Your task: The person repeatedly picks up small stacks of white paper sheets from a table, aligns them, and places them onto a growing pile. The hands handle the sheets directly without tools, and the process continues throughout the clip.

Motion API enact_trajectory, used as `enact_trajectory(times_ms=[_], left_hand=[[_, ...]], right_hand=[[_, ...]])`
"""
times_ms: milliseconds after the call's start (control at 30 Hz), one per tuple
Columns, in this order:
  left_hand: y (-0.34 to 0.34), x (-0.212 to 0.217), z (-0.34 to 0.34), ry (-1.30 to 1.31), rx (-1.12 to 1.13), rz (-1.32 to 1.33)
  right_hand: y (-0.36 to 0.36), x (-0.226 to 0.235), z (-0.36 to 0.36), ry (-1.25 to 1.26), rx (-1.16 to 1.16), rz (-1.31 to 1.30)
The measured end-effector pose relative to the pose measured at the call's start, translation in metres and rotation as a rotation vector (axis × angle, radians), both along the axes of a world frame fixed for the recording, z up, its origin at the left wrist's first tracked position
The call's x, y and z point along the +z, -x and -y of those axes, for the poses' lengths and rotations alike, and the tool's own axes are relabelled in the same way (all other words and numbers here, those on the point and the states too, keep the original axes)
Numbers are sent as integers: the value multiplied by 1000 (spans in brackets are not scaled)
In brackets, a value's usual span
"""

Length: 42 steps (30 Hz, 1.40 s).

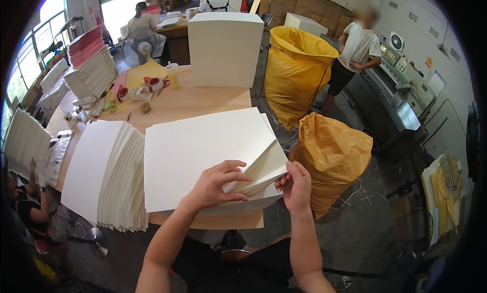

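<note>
A stack of large white sheets (pixel 203 151) lies on the wooden table (pixel 198 103) in front of me. My left hand (pixel 215 184) rests flat on its near right corner, fingers spread over the top sheets. My right hand (pixel 295 186) pinches the right corner edge of the stack, lifting several sheets so they fan apart. To the left, a second fanned pile of white sheets (pixel 109 174) leans over the table's near edge.
A tall white block of paper (pixel 224 49) stands at the table's far end, with tape rolls and a cup (pixel 172 75) nearby. Two stuffed yellow sacks (pixel 332 156) stand on the floor to the right. A person (pixel 355 52) stands by a grey machine; others sit farther back.
</note>
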<state>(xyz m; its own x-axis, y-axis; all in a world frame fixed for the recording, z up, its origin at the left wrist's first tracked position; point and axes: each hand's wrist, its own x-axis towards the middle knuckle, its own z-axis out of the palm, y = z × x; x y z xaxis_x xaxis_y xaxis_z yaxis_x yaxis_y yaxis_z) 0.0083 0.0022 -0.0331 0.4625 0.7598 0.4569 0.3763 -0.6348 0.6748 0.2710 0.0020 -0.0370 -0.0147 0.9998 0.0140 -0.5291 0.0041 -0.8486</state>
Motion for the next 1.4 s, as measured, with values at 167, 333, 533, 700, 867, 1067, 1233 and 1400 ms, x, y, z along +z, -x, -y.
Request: enact_trajectory(times_ms=[167, 333, 533, 700, 867, 1067, 1233, 1400], left_hand=[[2, -2, -2, 13, -20, 16], [2, -2, -2, 55, -19, 31], [1, 2, 1, 23, 19, -36], [-5, -2, 3, -92, 90, -15], [-4, 7, 5, -91, 27, -92], [0, 0, 2, -52, 18, -19], [-1, 3, 2, -4, 6, 21], [-4, 1, 3, -53, 58, -7]], right_hand=[[-1, -7, 2, -16, 16, -152], [-1, -11, 1, -23, 27, -180], [4, -9, 4, -140, -117, 169], [9, 8, 4, -134, -108, 512], [13, 17, -2, 42, 8, 49], [11, 12, -2, 36, 13, 75], [10, 10, 2, 21, -20, 71], [12, 1, 4, -151, -153, 594]])
